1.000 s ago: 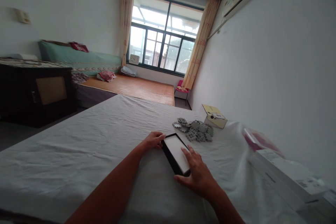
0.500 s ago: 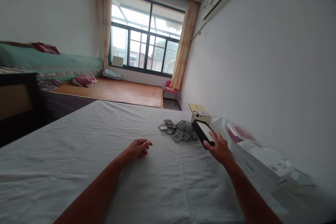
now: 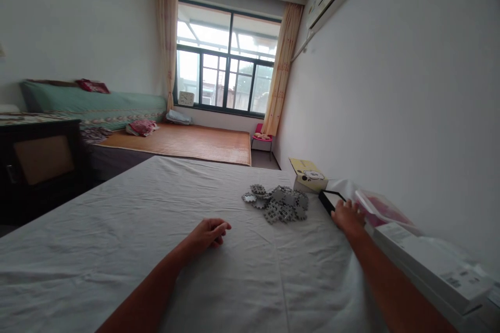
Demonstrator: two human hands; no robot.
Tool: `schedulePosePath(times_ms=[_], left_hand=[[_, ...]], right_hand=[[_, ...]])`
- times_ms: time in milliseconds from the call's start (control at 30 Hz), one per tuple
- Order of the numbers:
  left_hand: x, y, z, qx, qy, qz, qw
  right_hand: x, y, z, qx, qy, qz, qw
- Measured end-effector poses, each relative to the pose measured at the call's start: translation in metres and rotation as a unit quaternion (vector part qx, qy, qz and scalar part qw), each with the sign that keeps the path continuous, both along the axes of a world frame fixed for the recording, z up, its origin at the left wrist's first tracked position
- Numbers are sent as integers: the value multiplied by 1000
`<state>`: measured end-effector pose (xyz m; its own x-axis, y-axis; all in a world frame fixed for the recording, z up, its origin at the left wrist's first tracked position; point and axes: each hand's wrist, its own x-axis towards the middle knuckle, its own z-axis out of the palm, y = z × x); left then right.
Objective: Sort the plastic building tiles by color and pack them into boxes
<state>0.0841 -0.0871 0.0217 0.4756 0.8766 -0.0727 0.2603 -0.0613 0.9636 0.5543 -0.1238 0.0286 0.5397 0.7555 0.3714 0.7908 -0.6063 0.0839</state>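
My right hand (image 3: 347,217) reaches to the right side of the white-sheeted bed (image 3: 156,250) and is closed on the near end of a black-framed white panel (image 3: 330,199), which lies flat by the wall side. My left hand (image 3: 209,233) rests on the sheet near the middle, fingers loosely curled, holding nothing. A heap of grey interlocking puzzle pieces (image 3: 279,203) lies between the two hands, just left of the panel.
A small yellow box (image 3: 308,175) stands behind the puzzle pieces. A clear bag with something pink (image 3: 380,209) and a long white box (image 3: 429,265) lie along the right wall. A dark cabinet (image 3: 39,161), a second bed (image 3: 187,140) and a window are farther off.
My right hand carried the black-framed panel from the middle of the bed to the right and set it down beside the puzzle pieces. My left hand let go and stayed on the sheet.
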Motion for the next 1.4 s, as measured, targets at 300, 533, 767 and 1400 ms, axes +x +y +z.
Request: schedulePosePath(times_ms=[300,533,767,1400], left_hand=[[1,5,-10,8,15,-1,1000],[1,-1,-6,7,18,-7,1000],[1,-2,-8,-9,25,0,1000],[-1,-9,-8,9,9,13,1000]], right_hand=[[-11,79,30,47,-102,163,980],[18,133,-1,-8,-82,137,987],[31,157,-7,-1,-58,171,983],[-281,158,95,-37,-114,418,901]])
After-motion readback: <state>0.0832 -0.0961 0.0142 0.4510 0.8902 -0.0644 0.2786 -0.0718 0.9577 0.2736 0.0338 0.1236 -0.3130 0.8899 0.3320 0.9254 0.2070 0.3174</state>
